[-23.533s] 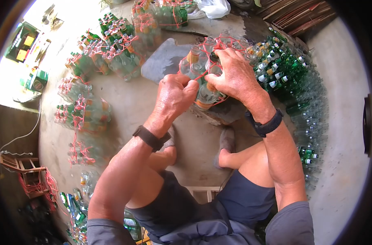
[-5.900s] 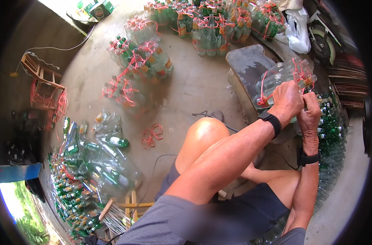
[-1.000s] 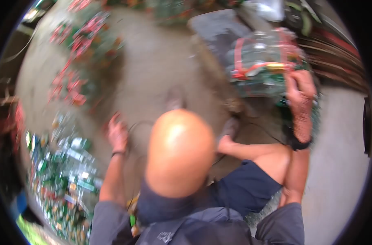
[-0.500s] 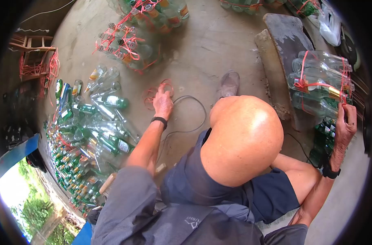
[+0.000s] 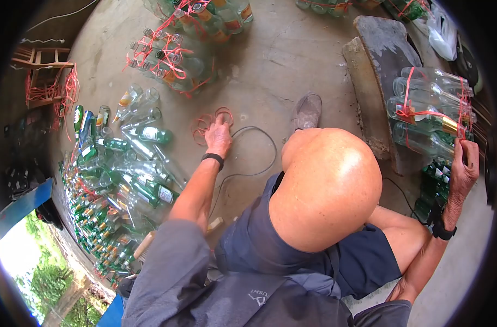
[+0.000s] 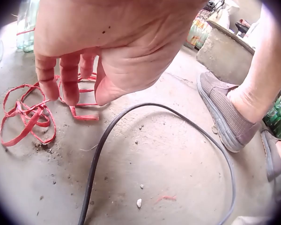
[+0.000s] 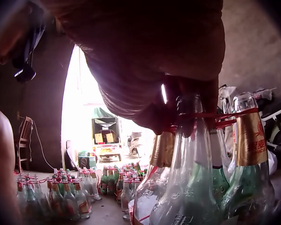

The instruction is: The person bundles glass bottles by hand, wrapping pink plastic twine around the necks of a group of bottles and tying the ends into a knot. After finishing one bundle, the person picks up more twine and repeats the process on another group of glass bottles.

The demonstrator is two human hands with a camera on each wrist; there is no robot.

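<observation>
Over loops of red strap point(image 5: 201, 128) on the floor reaches my left hand point(image 5: 218, 138). The left wrist view shows the fingers pointing down, thumb apart from them, at the red loops point(image 6: 25, 126); contact is unclear. At the far right, my right hand point(image 5: 465, 166) pinches red strap beside the bottle necks of a bundle point(image 5: 423, 103) lying on its side on a dark slab point(image 5: 387, 49). In the right wrist view the right hand's point(image 7: 154, 65) fingers are at a bottle neck, near a gold-labelled bottle point(image 7: 251, 140); the fingertips are partly dark.
Loose bottles point(image 5: 145, 163) are heaped at the left. Strapped bundles point(image 5: 172, 62) stand beyond them. A black cable point(image 5: 274, 152) curves across the floor near my shoe point(image 5: 307, 111). Green bottles point(image 5: 434, 185) lie below the right-hand bundle; a wooden chair point(image 5: 46, 62) is far left.
Both hands were at the bundle several seconds ago; the left has since moved left and down to the red loops. The right has stayed at the bundle. Little differs from half a second ago.
</observation>
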